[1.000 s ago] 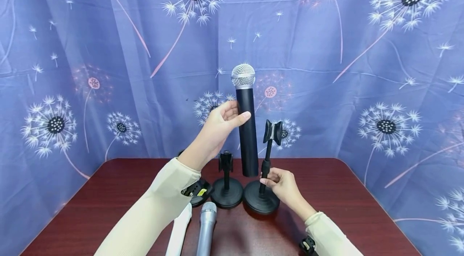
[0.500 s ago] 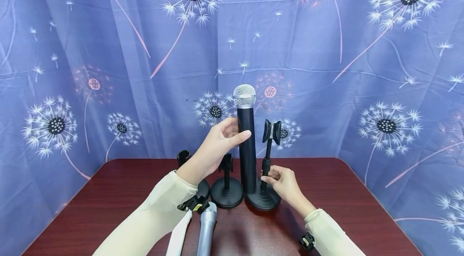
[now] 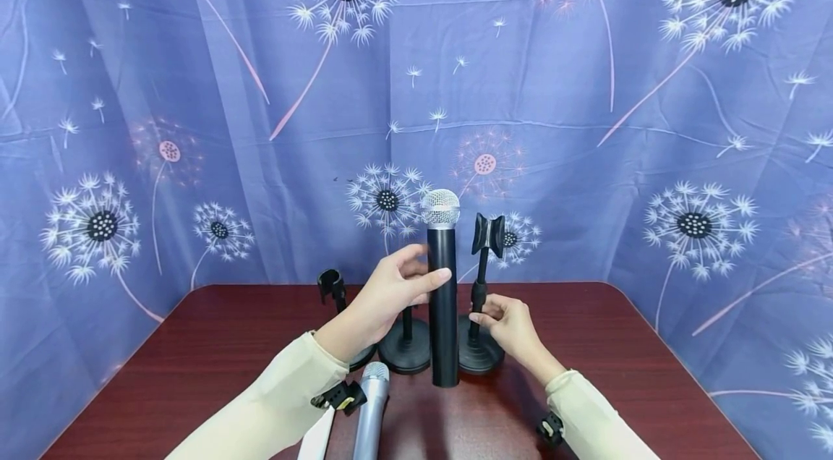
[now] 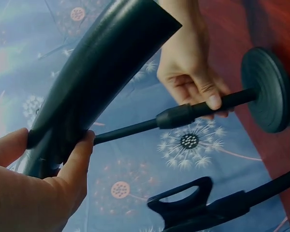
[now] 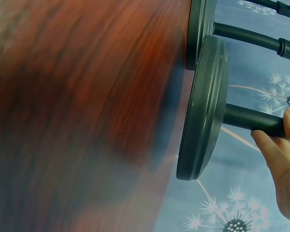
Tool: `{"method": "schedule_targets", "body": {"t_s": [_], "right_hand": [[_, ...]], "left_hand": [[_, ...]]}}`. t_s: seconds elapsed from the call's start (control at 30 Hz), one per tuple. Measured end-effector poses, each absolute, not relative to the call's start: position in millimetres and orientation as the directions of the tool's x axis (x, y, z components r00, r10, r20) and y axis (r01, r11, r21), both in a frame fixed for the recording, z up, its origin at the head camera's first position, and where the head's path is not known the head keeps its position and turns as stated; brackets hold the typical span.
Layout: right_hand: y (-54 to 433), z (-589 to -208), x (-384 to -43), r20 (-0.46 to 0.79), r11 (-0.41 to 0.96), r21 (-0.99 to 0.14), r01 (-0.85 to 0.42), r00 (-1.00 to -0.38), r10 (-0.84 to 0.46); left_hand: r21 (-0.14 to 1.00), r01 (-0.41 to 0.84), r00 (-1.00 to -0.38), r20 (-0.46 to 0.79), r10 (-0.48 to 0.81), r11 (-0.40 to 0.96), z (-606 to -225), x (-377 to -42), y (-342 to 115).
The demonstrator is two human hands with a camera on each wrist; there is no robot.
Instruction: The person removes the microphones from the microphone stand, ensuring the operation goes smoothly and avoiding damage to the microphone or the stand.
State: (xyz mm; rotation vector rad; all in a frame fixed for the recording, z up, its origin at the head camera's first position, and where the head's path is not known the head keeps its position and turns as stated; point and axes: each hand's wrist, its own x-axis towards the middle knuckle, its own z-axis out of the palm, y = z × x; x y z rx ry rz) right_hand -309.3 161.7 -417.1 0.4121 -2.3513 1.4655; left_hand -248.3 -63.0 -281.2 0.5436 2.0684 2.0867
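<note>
A black microphone (image 3: 444,308) with a silver mesh head stands upright in my left hand (image 3: 390,290), its thumb across the front of the body and the fingers behind. In the left wrist view the microphone body (image 4: 94,72) slants across the upper left. My right hand (image 3: 514,330) pinches the post of the rightmost black microphone stand (image 3: 480,351), below its collar. The stand's cradle (image 3: 488,236) at the top holds nothing. Seen from the right wrist, the fingers (image 5: 275,157) touch the post close to the round base (image 5: 203,111).
Two more black stands are to the left: a middle one (image 3: 405,348), partly hidden by the left hand, and a left one with a ring clip (image 3: 330,279). A silver-grey microphone (image 3: 371,409) and a white one (image 3: 317,435) lie on the dark red table (image 3: 215,344).
My left hand has lowered the black microphone and brought it in front of the stands. The right hand has stayed on the post, with the stand nearly in the same place.
</note>
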Motion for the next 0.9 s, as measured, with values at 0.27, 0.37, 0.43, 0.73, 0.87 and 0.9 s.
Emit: {"method": "schedule_targets", "body": {"t_s": [0.27, 0.37, 0.43, 0.73, 0.87, 0.9], "right_hand": [[160.9, -419.1, -310.7, 0.42, 0.441, -0.804, -0.399, -0.906, -0.054], [161.2, -419.6, -311.1, 0.423, 0.444, -0.802, -0.399, -0.905, -0.051], [161.4, -419.6, -311.2, 0.426, 0.443, -0.801, -0.403, -0.903, -0.053], [161.3, -420.5, -312.7, 0.435, 0.429, -0.802, -0.415, -0.899, -0.057], [161.2, -421.5, -312.8, 0.44, 0.433, -0.798, -0.419, -0.896, -0.056], [161.3, -421.7, -312.9, 0.443, 0.434, -0.796, -0.421, -0.895, -0.056]], "left_hand": [[0.993, 0.106, -0.928, 0.08, 0.363, 0.054, -296.2, -240.5, -64.0], [0.992, 0.096, -0.927, 0.058, 0.369, 0.084, -302.4, -237.9, -64.9], [0.991, 0.091, -0.925, 0.048, 0.376, 0.096, -306.9, -236.1, -65.4], [0.99, 0.038, -0.922, -0.018, 0.387, 0.135, -328.8, -225.5, -64.8], [0.989, -0.012, -0.921, -0.069, 0.383, 0.15, -338.4, -221.3, -64.4], [0.988, -0.024, -0.92, -0.081, 0.383, 0.153, -340.8, -220.2, -64.2]]}}
